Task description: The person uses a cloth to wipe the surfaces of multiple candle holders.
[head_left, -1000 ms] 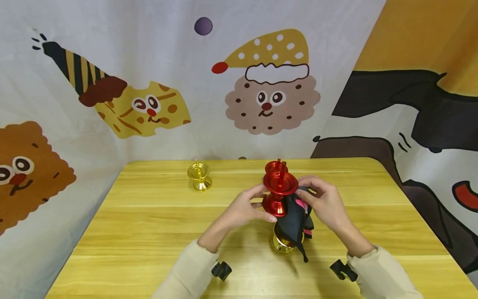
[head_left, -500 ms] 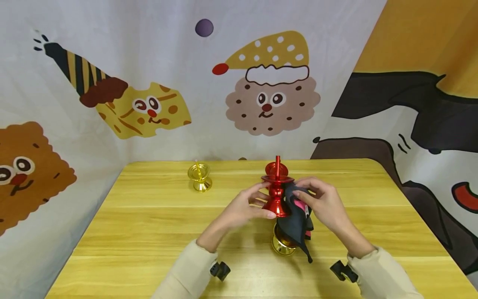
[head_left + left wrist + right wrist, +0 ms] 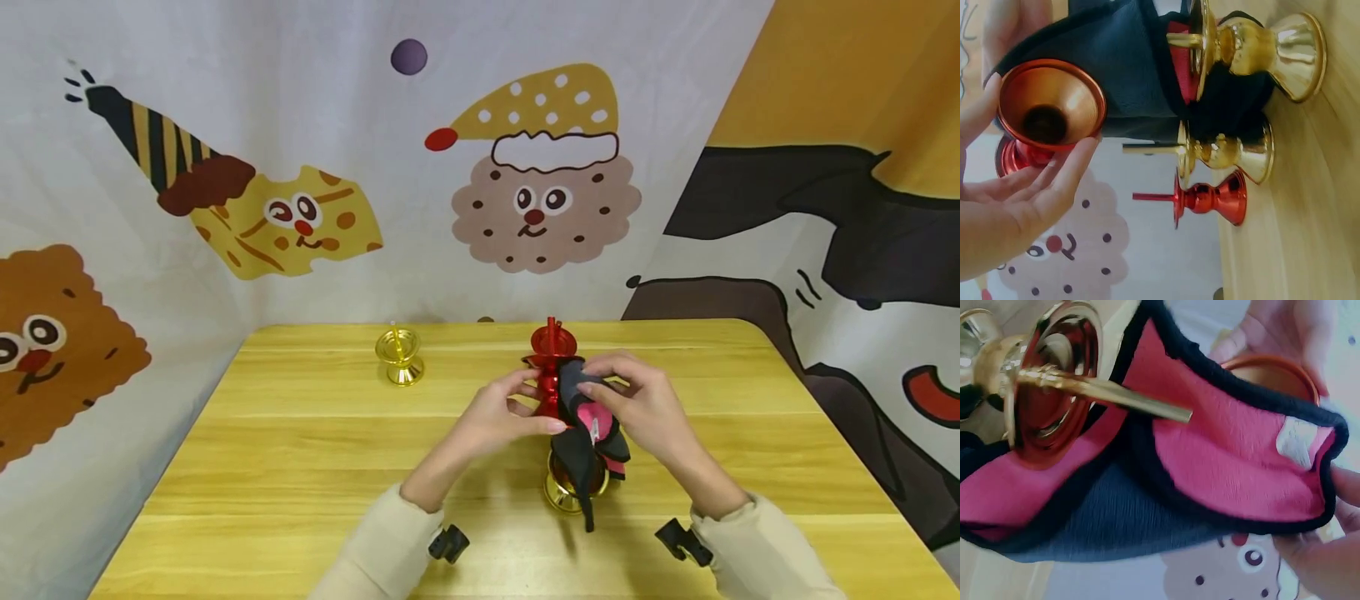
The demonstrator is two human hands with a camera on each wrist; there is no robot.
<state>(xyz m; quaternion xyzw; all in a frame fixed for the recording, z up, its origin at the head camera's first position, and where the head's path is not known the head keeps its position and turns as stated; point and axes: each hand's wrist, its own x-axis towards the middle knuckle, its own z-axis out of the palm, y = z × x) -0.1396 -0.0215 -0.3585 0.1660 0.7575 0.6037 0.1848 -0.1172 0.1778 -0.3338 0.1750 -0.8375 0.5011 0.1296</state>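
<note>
In the head view my left hand (image 3: pixel 504 414) grips a red candlestick (image 3: pixel 549 383) in the air, its hollow base facing the left wrist camera. My right hand (image 3: pixel 637 396) pinches a dark cloth (image 3: pixel 1147 512) with a pink lining and presses it against the candlestick's right side. The cloth's loose end hangs in front of a gold candlestick (image 3: pixel 558 493) standing on the table, hiding part of it. A white tag (image 3: pixel 1297 440) shows on the lining in the right wrist view.
Another red candlestick (image 3: pixel 555 340) stands behind the hands, and a gold one (image 3: pixel 399 358) at the back left. In the left wrist view a second gold candlestick (image 3: pixel 1225 150) stands beside the red one. A printed curtain (image 3: pixel 337 100) hangs behind the wooden table (image 3: pixel 300 467).
The red candlestick tilted toward the head camera, then came upright, and now leans away slightly. My right hand has moved left, bringing the cloth over its right side; the hanging end swung left.
</note>
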